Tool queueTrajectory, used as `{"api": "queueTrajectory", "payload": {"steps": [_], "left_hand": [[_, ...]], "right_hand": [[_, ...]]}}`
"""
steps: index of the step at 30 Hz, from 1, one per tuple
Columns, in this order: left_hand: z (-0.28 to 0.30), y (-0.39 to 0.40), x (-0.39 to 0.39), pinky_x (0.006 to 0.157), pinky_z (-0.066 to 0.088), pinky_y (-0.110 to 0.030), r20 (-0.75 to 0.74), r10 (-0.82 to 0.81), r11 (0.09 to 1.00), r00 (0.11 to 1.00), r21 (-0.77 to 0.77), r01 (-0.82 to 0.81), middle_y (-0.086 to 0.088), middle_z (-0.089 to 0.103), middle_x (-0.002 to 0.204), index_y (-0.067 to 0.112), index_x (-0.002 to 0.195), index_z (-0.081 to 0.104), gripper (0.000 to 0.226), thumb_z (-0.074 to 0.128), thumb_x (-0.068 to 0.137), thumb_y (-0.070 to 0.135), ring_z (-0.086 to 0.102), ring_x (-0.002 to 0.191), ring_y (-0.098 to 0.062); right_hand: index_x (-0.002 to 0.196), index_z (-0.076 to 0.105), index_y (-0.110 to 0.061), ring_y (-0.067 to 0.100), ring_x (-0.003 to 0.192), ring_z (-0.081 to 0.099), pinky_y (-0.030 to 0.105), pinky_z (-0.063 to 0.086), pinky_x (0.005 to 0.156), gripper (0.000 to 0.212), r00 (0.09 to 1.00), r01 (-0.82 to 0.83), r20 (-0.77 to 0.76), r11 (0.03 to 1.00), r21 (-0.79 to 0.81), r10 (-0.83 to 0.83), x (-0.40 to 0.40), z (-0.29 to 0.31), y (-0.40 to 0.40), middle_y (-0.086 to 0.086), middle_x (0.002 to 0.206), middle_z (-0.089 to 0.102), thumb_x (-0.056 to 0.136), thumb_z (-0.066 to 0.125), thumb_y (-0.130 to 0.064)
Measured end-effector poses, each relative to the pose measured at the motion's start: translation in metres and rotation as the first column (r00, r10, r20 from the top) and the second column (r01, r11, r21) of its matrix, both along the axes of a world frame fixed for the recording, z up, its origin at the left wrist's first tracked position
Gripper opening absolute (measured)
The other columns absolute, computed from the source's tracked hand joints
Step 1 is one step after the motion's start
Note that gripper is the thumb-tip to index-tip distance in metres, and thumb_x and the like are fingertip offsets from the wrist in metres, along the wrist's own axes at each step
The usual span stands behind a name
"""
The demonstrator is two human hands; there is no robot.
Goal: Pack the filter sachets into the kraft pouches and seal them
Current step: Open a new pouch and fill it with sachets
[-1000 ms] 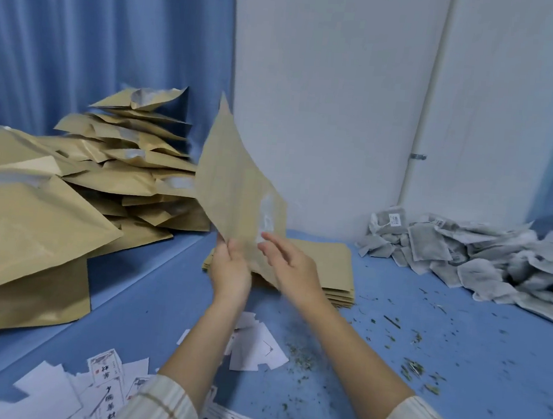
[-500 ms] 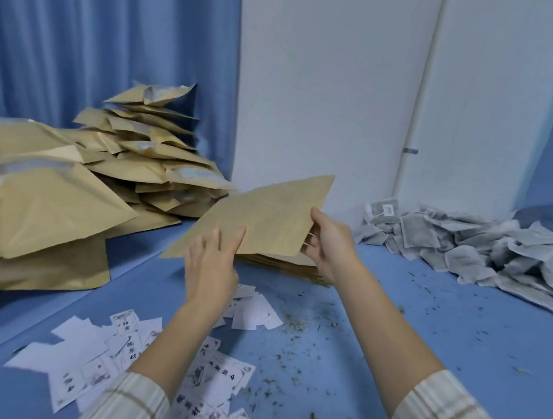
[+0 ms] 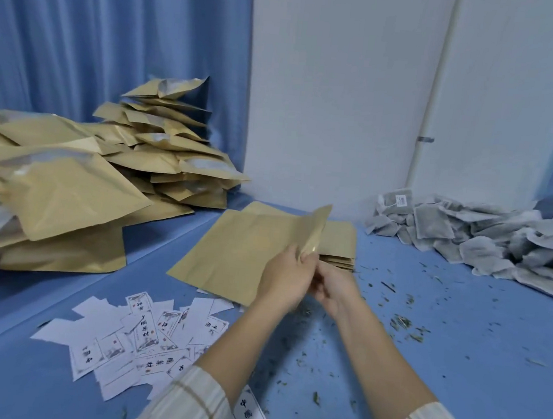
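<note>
Both hands, left [image 3: 284, 277] & right [image 3: 335, 286], pinching kraft pouch [image 3: 245, 250] mouth at centre. Flat pouch stack [image 3: 340, 245] behind; packed pouches [image 3: 86, 186] 10 o'clock, sachets [image 3: 486, 237] 2 o'clock, labels [image 3: 143, 338] 7 o'clock on bench [image 3: 457, 342].

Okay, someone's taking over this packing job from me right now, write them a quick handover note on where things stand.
Left hand and right hand: both pinch the right-hand edge of one empty kraft pouch, apparently working its mouth open; the rest of it lies flat on the table.
Flat stack of empty pouches: just behind the hands.
Filter sachets: loose heap at far right, untouched.
Packed pouches: big pile at left.
Printed labels: scattered at near left.
Done: many pouches look filled.
Left: open this pouch, load sachets, seal, repeat.
</note>
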State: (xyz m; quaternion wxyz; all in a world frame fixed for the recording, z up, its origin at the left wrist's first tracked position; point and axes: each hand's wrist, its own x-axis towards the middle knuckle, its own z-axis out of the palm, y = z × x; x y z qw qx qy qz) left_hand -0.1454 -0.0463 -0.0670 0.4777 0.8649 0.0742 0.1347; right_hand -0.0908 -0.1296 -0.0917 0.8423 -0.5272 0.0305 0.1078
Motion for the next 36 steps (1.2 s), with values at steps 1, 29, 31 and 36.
{"api": "queueTrajectory", "payload": {"steps": [1,29,31,36], "left_hand": [[0.001,-0.007,0.003,0.094,0.044,-0.035,-0.015,0.036,0.999,0.999,-0.012,-0.036,-0.01,0.063,0.117,0.013,0.119,0.054,0.043,0.045,0.092,0.045,0.056,0.111,-0.029],[-0.007,-0.051,0.035,0.061,0.039,-0.028,0.054,0.089,0.774,0.995,0.624,-0.104,-0.014,0.066,0.097,0.006,0.095,0.064,0.022,0.042,0.091,0.006,0.064,0.091,-0.03],[-0.005,-0.056,0.036,0.06,0.037,-0.029,0.09,0.06,0.756,0.994,0.646,-0.104,-0.016,0.066,0.095,0.004,0.093,0.062,0.019,0.043,0.09,0.005,0.064,0.09,-0.032],[0.0,-0.058,0.036,0.061,0.034,-0.03,0.177,0.046,0.794,0.983,0.59,-0.143,-0.019,0.066,0.093,0.005,0.085,0.054,0.016,0.041,0.092,0.008,0.062,0.088,-0.036]], "right_hand": [[0.065,0.068,-0.004,0.021,0.064,0.06,0.03,0.05,0.06,0.017,1.0,0.027,-0.002,0.999,-0.023,-0.027,0.0,0.0,0.0,0.013,0.075,0.064,0.079,0.064,0.003],[0.061,0.042,-0.017,0.007,0.051,0.035,0.014,0.03,0.048,0.027,0.87,0.391,0.488,0.699,-0.599,-0.069,0.005,-0.021,-0.045,-0.007,0.054,0.042,0.083,0.056,-0.009],[0.062,0.034,-0.016,0.008,0.052,0.029,0.015,0.031,0.047,0.03,0.827,0.46,0.556,0.661,-0.592,-0.078,0.006,-0.02,-0.045,-0.005,0.056,0.038,0.083,0.05,-0.002],[0.076,0.041,-0.015,0.011,0.06,0.043,0.013,0.034,0.048,0.02,0.858,0.482,0.473,0.631,-0.608,-0.199,0.016,-0.02,-0.058,-0.004,0.067,0.046,0.084,0.059,-0.014]]}}
